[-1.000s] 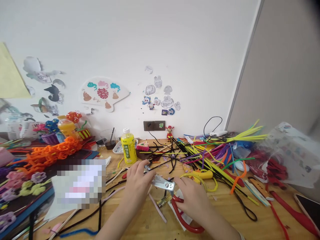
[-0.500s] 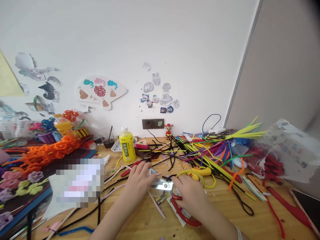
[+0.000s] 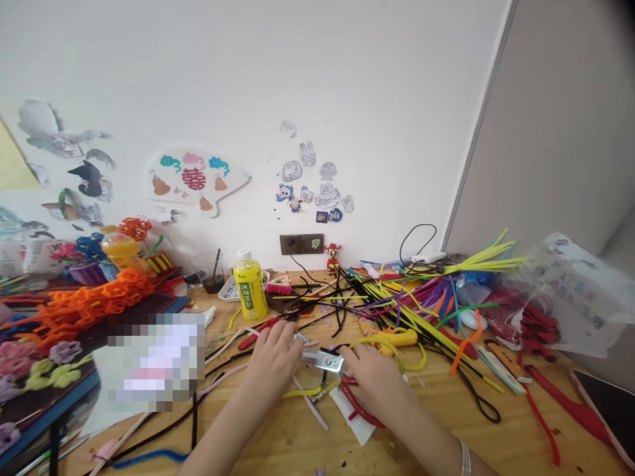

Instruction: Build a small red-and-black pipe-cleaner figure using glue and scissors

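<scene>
My right hand is closed around the red handles of a pair of scissors, whose silver blades point left. My left hand is closed in a pinch at the blade tips, holding something thin that I cannot make out. Just below the hands a short yellow pipe cleaner piece and a pink pipe cleaner lie on the wooden table. A white scrap of paper lies under my right wrist.
A heap of coloured pipe cleaners fills the right back of the table. A yellow drink bottle stands behind my left hand. Orange pipe-cleaner flowers sit at left. A clear plastic bag and a phone lie at right.
The view has shifted slightly. Both hands have stayed together at the scissors, which moved a little away from me. A short yellow piece now lies on the table below the blades.
</scene>
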Motion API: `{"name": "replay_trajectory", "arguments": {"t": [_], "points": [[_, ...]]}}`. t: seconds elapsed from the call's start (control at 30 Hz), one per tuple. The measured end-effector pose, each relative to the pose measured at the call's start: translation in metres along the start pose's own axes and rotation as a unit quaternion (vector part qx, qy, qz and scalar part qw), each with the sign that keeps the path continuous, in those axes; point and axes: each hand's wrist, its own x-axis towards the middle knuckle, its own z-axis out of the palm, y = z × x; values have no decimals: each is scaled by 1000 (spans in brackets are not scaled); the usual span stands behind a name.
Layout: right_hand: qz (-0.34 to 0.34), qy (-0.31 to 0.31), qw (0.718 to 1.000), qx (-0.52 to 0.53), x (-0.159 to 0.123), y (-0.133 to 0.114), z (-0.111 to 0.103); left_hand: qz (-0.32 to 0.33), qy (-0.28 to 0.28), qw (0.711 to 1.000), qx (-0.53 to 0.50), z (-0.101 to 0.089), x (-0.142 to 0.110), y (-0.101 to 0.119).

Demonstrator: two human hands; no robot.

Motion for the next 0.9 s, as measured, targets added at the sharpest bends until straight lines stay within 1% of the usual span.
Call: {"name": "replay_trajectory", "arguments": {"t": [0.03, 0.07, 0.1, 0.13, 0.2, 0.23, 0.27, 0.33, 0.43, 0.6, 0.67, 0.73, 0.83, 0.9], "points": [[8, 3, 1000, 6, 0, 1, 0, -35, 5, 998, -47, 0, 1, -1], [22, 6, 1000, 12, 0, 3, 0, -83, 7, 991, -107, -1, 2, -2], [42, 9, 999, 18, -1, 5, 1, -138, 6, 974, -180, -1, 3, -2], [67, 11, 997, 26, 0, 7, 1, -192, 2, 946, -259, -2, 4, -3], [128, 16, 990, 56, 0, 12, 3, -279, -10, 868, -411, -4, 5, -2], [154, 17, 985, 75, 1, 15, 4, -306, -17, 827, -472, -6, 5, -2], [171, 15, 981, 95, 1, 17, 5, -322, -22, 790, -522, -7, 5, 0], [189, 10, 973, 129, 1, 20, 8, -343, -34, 732, -588, -11, 6, 3], [196, 7, 967, 162, 1, 20, 11, -371, -43, 662, -650, -16, 8, 11], [218, 4, 960, 177, 0, 15, 5, -396, -28, 548, -736, -20, 10, 17], [227, 26, 949, 215, 0, 14, 1, -390, -19, 515, -763, -20, 10, 16], [216, 72, 939, 257, 0, 14, -2, -382, -10, 496, -780, -20, 9, 13], [180, 140, 935, 272, -1, 14, -5, -377, -1, 481, -792, -22, 7, 11], [157, 156, 938, 267, -2, 13, -5, -374, 6, 475, -797, -23, 7, 11]]}}
